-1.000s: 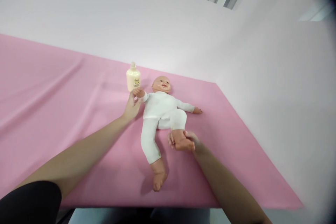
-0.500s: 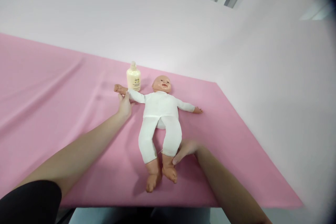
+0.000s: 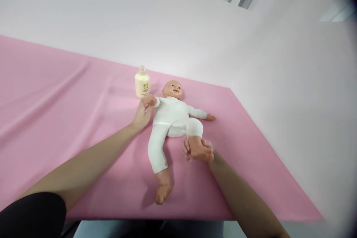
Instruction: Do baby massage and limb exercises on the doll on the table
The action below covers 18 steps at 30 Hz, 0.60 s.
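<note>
On pink sheet (image 3: 55, 100): left hand (image 3: 142, 113) clasping doll (image 3: 170, 113) wrist, right hand (image 3: 199, 148) clamped round foot, capped lotion bottle (image 3: 142, 83) upright beside.

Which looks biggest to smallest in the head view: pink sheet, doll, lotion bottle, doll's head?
1. pink sheet
2. doll
3. and 4. lotion bottle and doll's head: they look about alike, so no ranking between them.

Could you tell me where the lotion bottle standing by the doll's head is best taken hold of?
Grip the lotion bottle around its broad body, coming from the left, its open side. It stands upright; the cap looks too narrow, and the doll and left hand crowd its right.
</note>
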Motion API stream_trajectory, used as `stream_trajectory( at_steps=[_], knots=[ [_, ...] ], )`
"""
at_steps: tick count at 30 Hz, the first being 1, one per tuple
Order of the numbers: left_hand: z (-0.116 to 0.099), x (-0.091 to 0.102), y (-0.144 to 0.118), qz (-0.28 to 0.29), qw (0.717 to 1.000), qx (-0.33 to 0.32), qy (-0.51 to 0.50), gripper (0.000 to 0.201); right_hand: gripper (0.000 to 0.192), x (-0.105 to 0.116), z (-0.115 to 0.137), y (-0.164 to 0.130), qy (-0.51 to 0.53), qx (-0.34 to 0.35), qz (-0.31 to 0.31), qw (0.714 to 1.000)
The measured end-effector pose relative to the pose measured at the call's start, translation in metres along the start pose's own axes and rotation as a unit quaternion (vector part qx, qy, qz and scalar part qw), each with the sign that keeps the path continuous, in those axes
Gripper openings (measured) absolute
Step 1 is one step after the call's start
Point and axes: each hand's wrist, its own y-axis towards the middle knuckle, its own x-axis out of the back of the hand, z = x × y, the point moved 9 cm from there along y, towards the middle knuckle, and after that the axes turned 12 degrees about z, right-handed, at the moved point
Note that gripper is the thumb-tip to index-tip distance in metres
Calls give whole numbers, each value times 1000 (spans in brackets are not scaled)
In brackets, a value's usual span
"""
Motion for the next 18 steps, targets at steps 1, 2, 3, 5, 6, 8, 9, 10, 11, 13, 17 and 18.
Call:
stream_trajectory(
  at_steps=[1,2,3,5,6,8,9,10,11,13,17,18],
  knots=[
    [-10,-9,-1,44,998,-29,46,38,58,9,5,-1,13,30,-44,998],
    [-19,-20,-2,92,990,-57,85,37,53,19,8,-3,31,58,-97,993],
    [-25,-29,-4,136,980,-82,116,35,48,28,10,-6,52,76,-152,984],
    [-32,-42,-8,200,960,-120,154,32,40,40,6,-11,84,77,-249,962],
    [-33,-45,-9,220,952,-133,164,31,36,44,4,-13,90,74,-287,951],
    [-33,-48,-10,241,943,-148,174,30,32,49,2,-16,88,78,-343,932],
    [-33,-49,-10,247,941,-151,174,30,31,50,2,-16,83,82,-361,925],
    [-32,-49,-10,253,940,-152,173,31,31,51,3,-16,80,85,-370,922],
    [-31,-49,-10,258,939,-150,172,31,31,51,3,-16,78,86,-374,920],
    [-31,-50,-11,265,939,-143,168,31,32,51,2,-14,75,80,-373,921],
    [-30,-44,-9,235,953,-118,154,31,32,47,1,-12,66,66,-344,934],
    [-28,-40,-8,212,961,-103,143,31,33,45,2,-12,60,64,-331,940]
  ],
)
